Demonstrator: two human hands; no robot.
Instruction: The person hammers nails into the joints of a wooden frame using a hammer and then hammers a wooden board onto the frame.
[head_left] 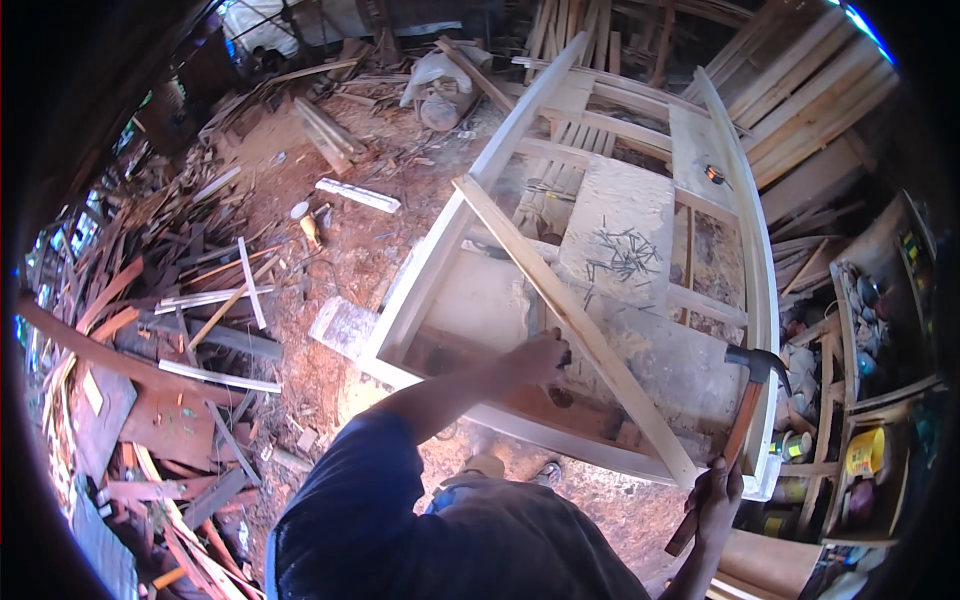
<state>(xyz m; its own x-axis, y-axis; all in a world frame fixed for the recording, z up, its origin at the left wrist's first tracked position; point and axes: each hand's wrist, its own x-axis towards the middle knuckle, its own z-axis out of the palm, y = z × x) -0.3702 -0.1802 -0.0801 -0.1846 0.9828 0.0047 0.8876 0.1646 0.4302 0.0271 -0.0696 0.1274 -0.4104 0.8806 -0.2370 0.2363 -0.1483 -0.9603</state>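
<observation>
My right hand (716, 490) is wrapped round the wooden handle of a claw hammer (744, 425), its dark head pointing away from me above the right side of a large wooden frame (410, 300). A pale plank (575, 320) lies slantwise across the frame, from its left rail to the near right corner. My left hand (540, 358) is over the frame's near part, left of the plank, with its fingers curled. Something dark shows at the fingertips, too small to name. Loose nails (628, 252) lie in a pile on a board (620, 195) inside the frame.
An orange and black tape measure (714, 175) rests on the frame's right part. Scrap wood (190, 290) covers the floor on the left. Shelves with containers, one a yellow tub (865, 452), stand at the right. Long boards (815, 95) lean behind.
</observation>
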